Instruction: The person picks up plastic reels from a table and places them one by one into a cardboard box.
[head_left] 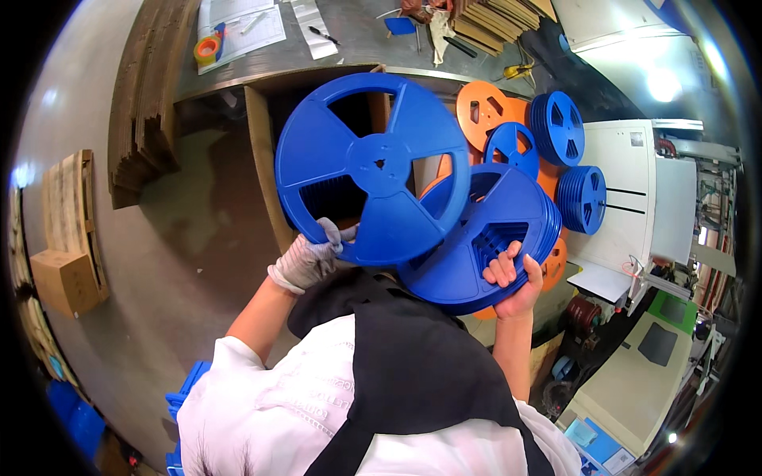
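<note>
My left hand [307, 259], in a whitish glove, is closed on the lower left rim of a large blue plastic reel [319, 151]. This reel faces up, with wide cut-outs around its hub. To its right, and partly under it, leans a stack of similar blue reels [516, 194]. My bare right hand [520, 282] grips that stack's near right side, its fingers curled at a cut-out and its thumb by the rim. Beneath the held reel is an open cardboard box [260, 143], and edges of blue reels show inside it through a cut-out.
Smaller blue reel stacks [559, 127] and orange reels [480, 111] stand to the right. Flattened cardboard [143, 119] leans at the left of a metal table [373, 40], which bears papers, orange tape [207, 51] and a pen. A wooden pallet [67, 198] and a closed carton [63, 283] are far left.
</note>
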A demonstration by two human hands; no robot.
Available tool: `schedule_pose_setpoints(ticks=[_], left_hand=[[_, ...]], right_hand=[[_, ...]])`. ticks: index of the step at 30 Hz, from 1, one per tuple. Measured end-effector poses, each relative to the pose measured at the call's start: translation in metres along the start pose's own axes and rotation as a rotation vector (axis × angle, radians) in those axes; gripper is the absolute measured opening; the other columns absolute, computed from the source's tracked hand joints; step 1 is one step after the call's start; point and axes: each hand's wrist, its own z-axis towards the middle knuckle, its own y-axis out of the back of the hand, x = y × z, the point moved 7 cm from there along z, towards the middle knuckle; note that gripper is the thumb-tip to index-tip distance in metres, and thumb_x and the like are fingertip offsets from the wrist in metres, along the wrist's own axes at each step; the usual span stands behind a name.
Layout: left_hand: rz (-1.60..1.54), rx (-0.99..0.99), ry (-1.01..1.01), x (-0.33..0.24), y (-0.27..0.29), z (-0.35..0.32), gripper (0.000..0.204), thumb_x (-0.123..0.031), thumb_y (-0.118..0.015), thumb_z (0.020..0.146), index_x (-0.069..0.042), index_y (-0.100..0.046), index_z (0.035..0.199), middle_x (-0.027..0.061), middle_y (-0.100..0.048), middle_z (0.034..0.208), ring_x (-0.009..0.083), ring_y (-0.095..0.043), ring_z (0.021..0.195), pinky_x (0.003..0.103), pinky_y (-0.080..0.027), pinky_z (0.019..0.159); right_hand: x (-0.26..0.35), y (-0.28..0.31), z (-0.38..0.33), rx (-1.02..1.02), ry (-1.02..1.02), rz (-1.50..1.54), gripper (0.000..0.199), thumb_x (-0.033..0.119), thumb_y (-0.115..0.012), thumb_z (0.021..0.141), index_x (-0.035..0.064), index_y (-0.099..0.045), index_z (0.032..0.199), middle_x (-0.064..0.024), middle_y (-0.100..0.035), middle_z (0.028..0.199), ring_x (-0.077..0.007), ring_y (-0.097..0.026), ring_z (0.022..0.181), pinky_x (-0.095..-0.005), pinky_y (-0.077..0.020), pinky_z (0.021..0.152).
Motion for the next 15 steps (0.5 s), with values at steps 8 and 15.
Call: schedule_pose_setpoints(ticks=[8, 15], left_hand=[[0.887, -0.8, -0.197, -0.03, 0.164, 0.003, 0.019, 0.004, -0.061, 0.079, -0.009, -0.058, 0.093, 0.0036, -0.059, 0.083, 0.0161, -0.057, 0.075, 0.03, -0.049, 0.072], [1.099, -1.053, -0.128, -0.051, 0.249, 0.043, 0.024, 0.0, -0.059, 0.078, -0.014, -0.059, 0.097, 0.002, -0.059, 0.08, 0.016, -0.057, 0.067, 0.032, -0.048, 0.057]], right_hand=[[-0.003, 0.01, -0.003, -0.031, 0.01, -0.011, 0.019, 0.026, -0.056, 0.089, 0.0086, -0.054, 0.096, -0.0009, -0.046, 0.062, -0.0137, -0.045, 0.056, -0.0321, -0.0424, 0.063], [-0.003, 0.011, -0.005, -0.043, 0.007, -0.019, 0.019, 0.026, -0.057, 0.088, 0.0083, -0.055, 0.095, -0.0012, -0.046, 0.062, -0.0142, -0.045, 0.056, -0.0325, -0.042, 0.063]])
